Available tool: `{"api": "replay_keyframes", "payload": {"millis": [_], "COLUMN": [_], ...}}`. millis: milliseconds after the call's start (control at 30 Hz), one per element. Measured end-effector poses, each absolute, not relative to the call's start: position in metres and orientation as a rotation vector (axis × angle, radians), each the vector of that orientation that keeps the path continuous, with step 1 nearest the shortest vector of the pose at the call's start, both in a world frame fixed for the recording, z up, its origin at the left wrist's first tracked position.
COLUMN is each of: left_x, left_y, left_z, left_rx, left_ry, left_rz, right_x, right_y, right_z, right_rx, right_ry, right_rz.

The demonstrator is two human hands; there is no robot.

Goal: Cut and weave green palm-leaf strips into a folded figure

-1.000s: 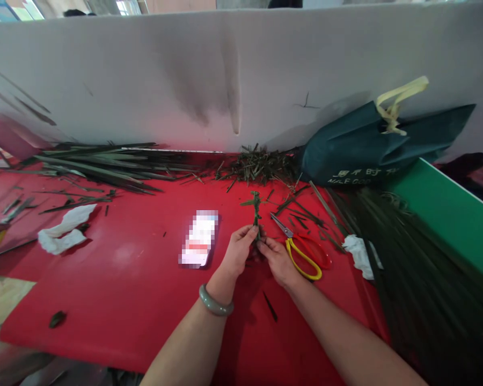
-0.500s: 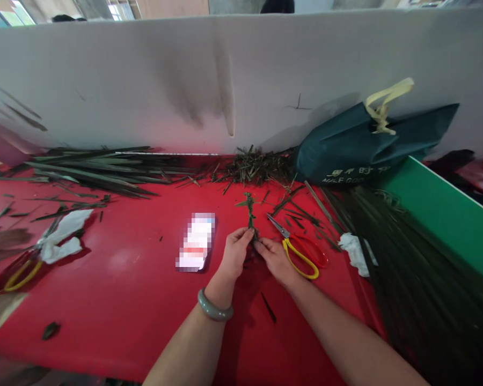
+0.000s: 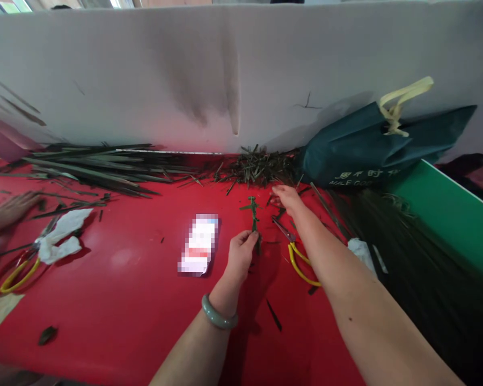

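Leafwork this thin is light, springy and quick to crease, so I take it low on the stem: my left grip is pinched there, the woven cross just above it over the surface. My right grip lies on loose strips beyond; closed or not, I cannot tell.

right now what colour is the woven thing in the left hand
Dark green; the head view shows the woven piece in the left hand.
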State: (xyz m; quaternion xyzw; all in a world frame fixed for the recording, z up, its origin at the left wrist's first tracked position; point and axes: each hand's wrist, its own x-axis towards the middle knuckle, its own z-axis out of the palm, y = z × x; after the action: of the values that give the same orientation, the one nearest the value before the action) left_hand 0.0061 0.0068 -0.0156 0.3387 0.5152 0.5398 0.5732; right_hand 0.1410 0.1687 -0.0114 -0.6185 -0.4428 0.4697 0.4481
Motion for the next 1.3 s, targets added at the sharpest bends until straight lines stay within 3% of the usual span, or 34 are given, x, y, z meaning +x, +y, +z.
{"api": "replay_keyframes", "payload": {"millis": [400, 867, 1300], "left_x": [0.007, 0.009, 0.006], "left_y": [0.007, 0.001, 0.003], "left_z": [-0.015, -0.011, -0.016], "left_rx": [0.774, 0.960, 1.102], "left_ry": [1.186, 1.117, 1.241], "left_rz": [1.277, 1.251, 1.204], "right_x": [0.141, 0.173, 0.171], "right_y": [0.089, 0.028, 0.028], "right_z": [0.011, -0.024, -0.011], "right_rx": [-1.149, -1.405, -1.454], "right_ry": [-1.256, -1.357, -1.238], "right_rz": [0.856, 0.742, 0.776]}}
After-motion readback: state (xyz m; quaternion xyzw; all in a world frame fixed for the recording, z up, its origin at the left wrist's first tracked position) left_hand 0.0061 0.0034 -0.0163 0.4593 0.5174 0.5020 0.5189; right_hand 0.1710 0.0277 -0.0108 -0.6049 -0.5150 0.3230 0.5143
